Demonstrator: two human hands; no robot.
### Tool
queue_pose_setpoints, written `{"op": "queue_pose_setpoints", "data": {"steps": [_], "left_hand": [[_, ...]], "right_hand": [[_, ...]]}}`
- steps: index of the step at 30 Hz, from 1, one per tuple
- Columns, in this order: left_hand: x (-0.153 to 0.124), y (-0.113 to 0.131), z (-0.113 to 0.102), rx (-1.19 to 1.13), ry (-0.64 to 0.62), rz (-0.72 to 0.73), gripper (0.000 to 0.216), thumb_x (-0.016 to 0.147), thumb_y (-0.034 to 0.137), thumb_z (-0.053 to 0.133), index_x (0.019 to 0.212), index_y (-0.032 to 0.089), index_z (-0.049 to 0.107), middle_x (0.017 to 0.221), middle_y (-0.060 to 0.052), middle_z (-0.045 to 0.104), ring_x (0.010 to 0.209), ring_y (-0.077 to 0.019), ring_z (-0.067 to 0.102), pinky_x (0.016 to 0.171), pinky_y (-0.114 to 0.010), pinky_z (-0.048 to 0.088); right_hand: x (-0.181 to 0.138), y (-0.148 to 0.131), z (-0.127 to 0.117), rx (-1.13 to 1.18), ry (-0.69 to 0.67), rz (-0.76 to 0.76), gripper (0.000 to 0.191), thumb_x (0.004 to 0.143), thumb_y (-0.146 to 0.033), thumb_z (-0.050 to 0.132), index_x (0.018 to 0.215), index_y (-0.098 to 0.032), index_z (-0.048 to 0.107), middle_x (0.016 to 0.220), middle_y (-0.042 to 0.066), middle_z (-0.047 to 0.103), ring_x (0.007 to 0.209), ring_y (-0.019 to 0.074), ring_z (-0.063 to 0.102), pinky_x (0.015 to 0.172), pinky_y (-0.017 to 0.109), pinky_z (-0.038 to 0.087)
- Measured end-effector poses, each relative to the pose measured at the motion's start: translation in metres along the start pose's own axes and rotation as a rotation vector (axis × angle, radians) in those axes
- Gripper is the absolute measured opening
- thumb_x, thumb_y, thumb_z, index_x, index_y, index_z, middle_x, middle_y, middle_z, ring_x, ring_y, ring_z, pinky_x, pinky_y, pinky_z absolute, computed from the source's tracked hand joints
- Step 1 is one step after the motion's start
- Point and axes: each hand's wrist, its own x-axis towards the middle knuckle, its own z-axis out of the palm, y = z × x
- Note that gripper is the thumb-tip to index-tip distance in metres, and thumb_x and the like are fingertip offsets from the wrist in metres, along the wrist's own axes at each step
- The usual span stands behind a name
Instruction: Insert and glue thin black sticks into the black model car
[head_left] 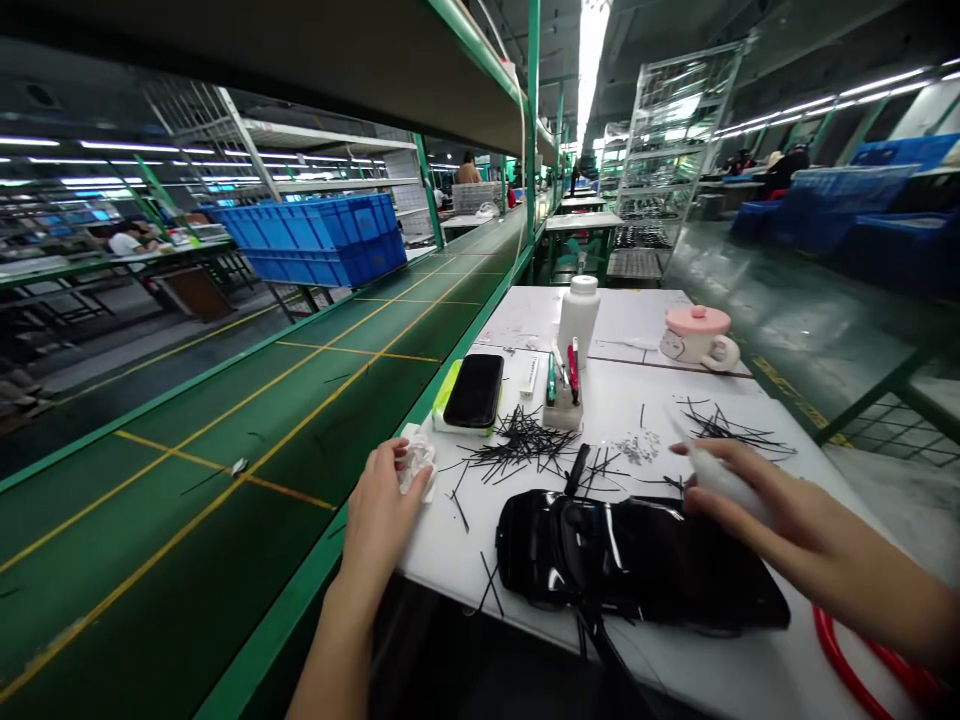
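Observation:
At the table's left edge, my left hand (381, 505) has its fingers curled round a crumpled white tissue (421, 460). My right hand (780, 510) grips a small white squeeze bottle (724, 487) with a thin pointed tip, tilted up and left. Under that hand lies a glossy black model car body (630, 560), its side along the table's near edge. Thin black strips (525, 445) lie heaped behind the car, and more strips (739, 428) are scattered at the right. Tiny pale bits (636, 447) lie between the two heaps.
A green conveyor belt (247, 540) runs along the left. Behind the strips are a black phone (474, 390), a pen holder (562, 412), a white bottle (578, 318) and a pink-lidded mug (694, 338). A red ring-shaped thing (832, 650) sits at the lower right.

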Motion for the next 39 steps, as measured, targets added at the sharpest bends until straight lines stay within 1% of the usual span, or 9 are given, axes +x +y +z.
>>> {"op": "queue_pose_setpoints", "data": {"steps": [4,7,10,14,20,25,33,36,39], "left_hand": [[0.003,0.001,-0.001,-0.149,-0.041,0.010,0.026,0.085,0.033,0.057,0.106,0.022,0.066,0.084,-0.004,0.071,0.079,-0.0244,0.068,0.075,-0.035,0.051],[0.001,0.001,-0.004,-0.300,-0.004,0.001,0.028,0.086,0.036,0.057,0.109,0.021,0.065,0.087,-0.004,0.070,0.081,-0.0213,0.068,0.080,-0.034,0.053],[-0.002,0.002,-0.009,-0.469,-0.013,-0.008,0.034,0.086,0.037,0.060,0.113,0.018,0.063,0.092,-0.006,0.070,0.082,-0.0186,0.069,0.080,-0.031,0.057],[-0.008,0.007,-0.017,-0.630,-0.072,-0.020,0.034,0.084,0.038,0.064,0.111,0.017,0.064,0.092,-0.006,0.071,0.083,-0.0169,0.070,0.077,-0.027,0.059],[-0.016,0.013,-0.023,-0.882,-0.155,-0.058,0.026,0.082,0.028,0.073,0.106,0.021,0.068,0.089,-0.003,0.073,0.087,-0.0154,0.071,0.079,-0.021,0.057],[-0.020,0.015,-0.021,-0.820,-0.211,-0.010,0.018,0.087,0.029,0.070,0.104,0.022,0.071,0.096,-0.004,0.076,0.093,-0.0193,0.072,0.084,-0.026,0.058],[-0.026,0.020,-0.022,-0.533,-0.108,0.307,0.011,0.091,0.021,0.064,0.097,0.024,0.072,0.093,0.000,0.076,0.086,-0.0173,0.071,0.081,-0.025,0.056],[-0.028,0.021,-0.022,-0.470,-0.054,0.384,0.008,0.090,0.015,0.061,0.090,0.022,0.066,0.087,0.001,0.073,0.082,-0.0147,0.069,0.072,-0.022,0.053],[-0.029,0.024,-0.020,-0.418,0.035,0.428,0.017,0.086,0.011,0.057,0.075,0.021,0.050,0.076,0.001,0.064,0.074,-0.0138,0.064,0.068,-0.024,0.049]], "right_hand": [[0.028,-0.046,0.012,0.004,-0.219,-0.233,0.036,0.101,-0.046,0.041,0.128,-0.027,0.056,0.104,0.006,0.077,0.084,0.0222,0.075,0.069,0.030,0.059],[0.049,-0.070,0.027,-0.056,-0.307,-0.366,0.031,0.101,-0.040,0.045,0.124,-0.024,0.059,0.111,0.009,0.075,0.093,0.0241,0.073,0.076,0.035,0.059],[0.066,-0.088,0.043,-0.152,-0.382,-0.460,0.028,0.100,-0.034,0.046,0.119,-0.020,0.061,0.106,0.012,0.074,0.091,0.0272,0.073,0.075,0.040,0.058],[0.079,-0.105,0.059,-0.261,-0.421,-0.525,0.027,0.099,-0.029,0.045,0.117,-0.018,0.061,0.094,0.010,0.073,0.085,0.0288,0.071,0.070,0.041,0.056],[0.085,-0.110,0.070,-0.306,-0.411,-0.575,0.028,0.099,-0.025,0.046,0.121,-0.017,0.061,0.092,0.009,0.073,0.083,0.0279,0.071,0.066,0.038,0.053],[0.087,-0.105,0.072,-0.271,-0.401,-0.636,0.027,0.100,-0.027,0.046,0.120,-0.018,0.062,0.092,0.008,0.074,0.081,0.0250,0.070,0.065,0.035,0.052],[0.086,-0.099,0.067,-0.170,-0.358,-0.664,0.024,0.099,-0.025,0.047,0.115,-0.019,0.064,0.101,0.009,0.074,0.086,0.0231,0.071,0.069,0.033,0.053],[0.086,-0.099,0.067,-0.167,-0.361,-0.672,0.026,0.102,-0.027,0.042,0.115,-0.019,0.064,0.101,0.009,0.074,0.087,0.0234,0.071,0.071,0.034,0.054],[0.084,-0.100,0.066,-0.163,-0.362,-0.674,0.027,0.102,-0.027,0.041,0.115,-0.020,0.064,0.101,0.008,0.075,0.088,0.0233,0.071,0.071,0.034,0.054]]}}
